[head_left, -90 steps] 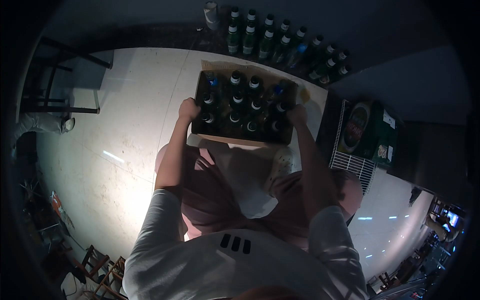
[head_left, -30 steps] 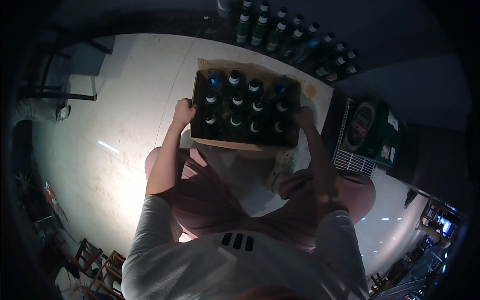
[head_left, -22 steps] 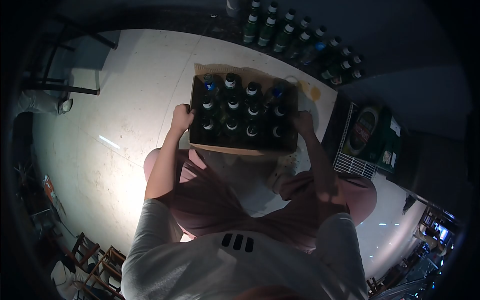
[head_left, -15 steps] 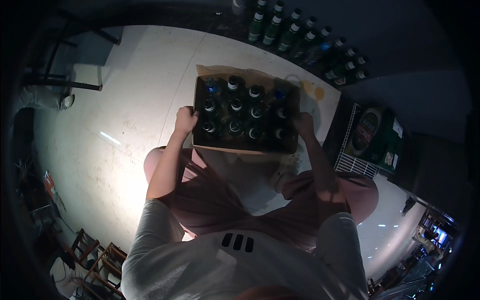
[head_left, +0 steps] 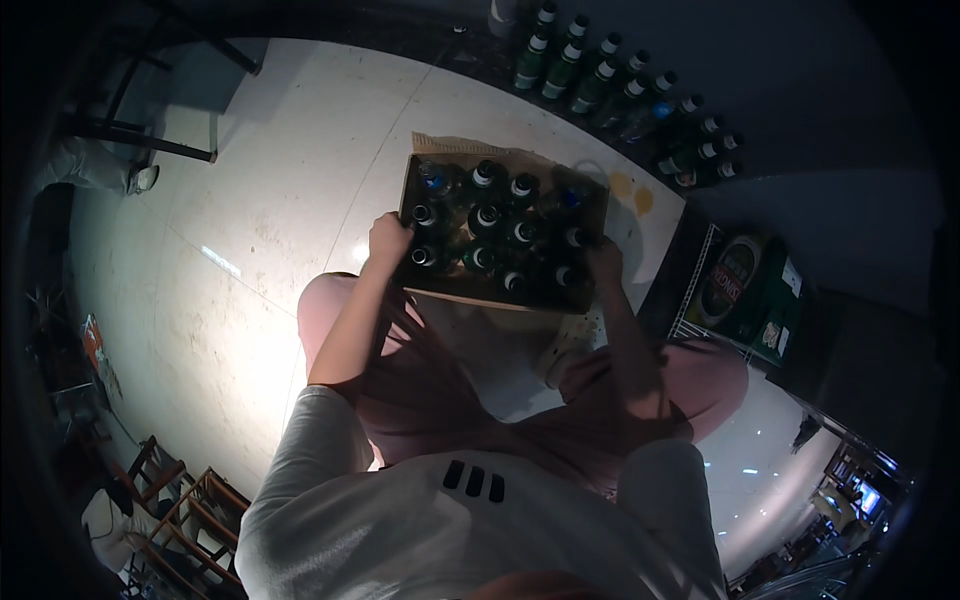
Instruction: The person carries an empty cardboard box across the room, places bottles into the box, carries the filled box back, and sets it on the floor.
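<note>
An open cardboard box (head_left: 500, 297) full of upright green bottles (head_left: 486, 216) is held in front of my knees. My left hand (head_left: 391, 240) is closed on its left side. At the opposite side my right hand (head_left: 604, 264), dim in shadow, grips the right edge. Most bottles have pale neck labels; two at the back, left and right, show blue. The box's underside and whether it touches the floor are hidden.
Several green bottles (head_left: 592, 84) stand along the dark wall. A green carton (head_left: 745, 290) sits on a white wire rack (head_left: 700, 270) at right. Yellowish wet spots (head_left: 632, 192) mark the floor. A table (head_left: 145, 138), a person's leg (head_left: 95, 165) and wooden chairs (head_left: 190, 505) are at left.
The box has turned slightly clockwise and shifted a little right, both hands still on it. The bottles by the wall appear further right in view.
</note>
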`<state>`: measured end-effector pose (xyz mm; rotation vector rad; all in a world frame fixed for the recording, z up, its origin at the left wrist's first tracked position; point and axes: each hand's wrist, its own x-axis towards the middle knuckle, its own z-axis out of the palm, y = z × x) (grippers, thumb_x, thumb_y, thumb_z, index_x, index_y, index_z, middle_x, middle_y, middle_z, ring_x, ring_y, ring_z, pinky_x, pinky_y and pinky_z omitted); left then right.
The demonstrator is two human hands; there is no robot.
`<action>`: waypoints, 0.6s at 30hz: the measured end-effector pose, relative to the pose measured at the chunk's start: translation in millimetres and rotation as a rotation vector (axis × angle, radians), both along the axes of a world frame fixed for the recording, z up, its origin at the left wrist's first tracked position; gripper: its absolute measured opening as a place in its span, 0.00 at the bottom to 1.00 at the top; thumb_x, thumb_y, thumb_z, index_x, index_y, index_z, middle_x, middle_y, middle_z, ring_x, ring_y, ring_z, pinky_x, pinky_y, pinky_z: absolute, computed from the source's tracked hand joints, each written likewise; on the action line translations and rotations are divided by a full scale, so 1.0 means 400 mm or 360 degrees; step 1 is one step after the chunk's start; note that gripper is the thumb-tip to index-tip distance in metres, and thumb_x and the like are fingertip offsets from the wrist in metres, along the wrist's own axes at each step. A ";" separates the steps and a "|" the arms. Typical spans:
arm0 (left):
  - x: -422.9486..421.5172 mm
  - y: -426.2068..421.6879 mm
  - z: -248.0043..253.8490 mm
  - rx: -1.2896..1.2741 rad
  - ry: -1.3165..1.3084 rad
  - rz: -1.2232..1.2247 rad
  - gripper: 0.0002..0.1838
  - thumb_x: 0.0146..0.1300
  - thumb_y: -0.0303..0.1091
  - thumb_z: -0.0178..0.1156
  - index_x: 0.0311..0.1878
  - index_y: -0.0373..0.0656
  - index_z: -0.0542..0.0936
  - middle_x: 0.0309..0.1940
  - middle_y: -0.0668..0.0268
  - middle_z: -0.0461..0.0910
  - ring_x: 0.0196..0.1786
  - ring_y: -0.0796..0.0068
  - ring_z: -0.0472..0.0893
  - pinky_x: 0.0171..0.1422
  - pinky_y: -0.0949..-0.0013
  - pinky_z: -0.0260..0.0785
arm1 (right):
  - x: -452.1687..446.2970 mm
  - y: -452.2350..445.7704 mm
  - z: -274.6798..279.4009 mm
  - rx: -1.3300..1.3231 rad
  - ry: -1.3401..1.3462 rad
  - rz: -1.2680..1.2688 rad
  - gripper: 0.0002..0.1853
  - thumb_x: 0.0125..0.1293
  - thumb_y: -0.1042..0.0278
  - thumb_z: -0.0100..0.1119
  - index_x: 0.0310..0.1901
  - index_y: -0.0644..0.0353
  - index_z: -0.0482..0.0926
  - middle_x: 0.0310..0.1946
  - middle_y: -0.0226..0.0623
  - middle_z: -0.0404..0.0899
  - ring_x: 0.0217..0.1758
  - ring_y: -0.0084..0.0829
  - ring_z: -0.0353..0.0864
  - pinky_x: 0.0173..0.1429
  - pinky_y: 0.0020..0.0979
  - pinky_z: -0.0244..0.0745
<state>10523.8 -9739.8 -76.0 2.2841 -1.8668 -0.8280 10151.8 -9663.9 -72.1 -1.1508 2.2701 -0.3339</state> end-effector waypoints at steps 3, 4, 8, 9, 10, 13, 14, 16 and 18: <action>-0.002 -0.006 -0.009 0.0098 -0.0078 0.0065 0.13 0.52 0.38 0.62 0.32 0.36 0.79 0.33 0.45 0.80 0.38 0.48 0.80 0.45 0.54 0.74 | 0.019 -0.006 0.019 0.0084 0.0030 -0.0080 0.18 0.58 0.57 0.51 0.42 0.62 0.79 0.39 0.54 0.79 0.45 0.54 0.77 0.50 0.48 0.71; 0.000 -0.004 -0.019 0.0068 -0.0112 0.0041 0.14 0.52 0.39 0.62 0.32 0.35 0.79 0.33 0.45 0.80 0.38 0.48 0.80 0.45 0.54 0.74 | 0.025 -0.007 0.025 0.0131 0.0042 -0.0103 0.18 0.58 0.56 0.51 0.41 0.62 0.80 0.40 0.54 0.79 0.45 0.54 0.78 0.49 0.48 0.71; -0.001 -0.007 -0.027 0.0041 -0.0178 0.0027 0.15 0.51 0.39 0.61 0.31 0.33 0.78 0.32 0.46 0.80 0.38 0.49 0.81 0.44 0.54 0.74 | 0.032 -0.011 0.012 0.0109 0.0087 -0.0151 0.17 0.57 0.57 0.53 0.37 0.63 0.80 0.38 0.55 0.79 0.43 0.54 0.78 0.47 0.47 0.73; 0.001 -0.008 -0.025 0.0041 -0.0181 0.0020 0.15 0.51 0.39 0.61 0.31 0.33 0.78 0.32 0.46 0.80 0.38 0.49 0.81 0.44 0.54 0.74 | 0.031 -0.013 0.004 0.0134 0.0148 -0.0133 0.16 0.56 0.58 0.55 0.36 0.64 0.80 0.37 0.56 0.79 0.43 0.54 0.78 0.46 0.47 0.73; 0.005 -0.010 -0.023 0.0069 -0.0231 -0.0026 0.15 0.51 0.39 0.61 0.31 0.33 0.78 0.32 0.46 0.80 0.38 0.49 0.81 0.44 0.55 0.74 | 0.026 -0.014 -0.003 0.0159 0.0211 -0.0116 0.16 0.55 0.59 0.57 0.35 0.66 0.79 0.36 0.57 0.79 0.42 0.54 0.78 0.45 0.47 0.74; 0.017 -0.023 -0.018 0.0122 -0.0270 -0.0145 0.15 0.50 0.39 0.61 0.32 0.33 0.79 0.32 0.46 0.80 0.39 0.50 0.81 0.45 0.56 0.74 | 0.011 -0.019 -0.006 0.0077 0.0229 -0.0033 0.14 0.53 0.63 0.59 0.33 0.68 0.79 0.35 0.57 0.79 0.41 0.53 0.79 0.45 0.46 0.74; 0.022 -0.027 -0.016 0.0154 -0.0264 -0.0212 0.15 0.49 0.38 0.61 0.32 0.33 0.80 0.33 0.46 0.80 0.39 0.50 0.81 0.45 0.56 0.74 | 0.005 -0.025 -0.005 0.0075 0.0227 -0.0031 0.14 0.53 0.63 0.59 0.33 0.68 0.79 0.35 0.57 0.79 0.41 0.53 0.79 0.45 0.46 0.74; 0.030 -0.044 -0.016 0.0185 -0.0234 -0.0220 0.15 0.48 0.37 0.60 0.32 0.34 0.80 0.33 0.46 0.80 0.40 0.50 0.81 0.45 0.56 0.74 | 0.004 -0.036 0.015 0.0183 0.0205 -0.0016 0.14 0.51 0.64 0.59 0.34 0.68 0.78 0.35 0.57 0.79 0.41 0.52 0.79 0.45 0.46 0.74; 0.030 -0.044 -0.018 0.0222 -0.0200 -0.0236 0.14 0.48 0.37 0.60 0.33 0.35 0.81 0.34 0.46 0.80 0.40 0.50 0.81 0.46 0.57 0.74 | 0.009 -0.034 0.019 0.0213 0.0188 -0.0027 0.14 0.52 0.64 0.59 0.34 0.68 0.78 0.35 0.56 0.79 0.42 0.52 0.79 0.45 0.46 0.74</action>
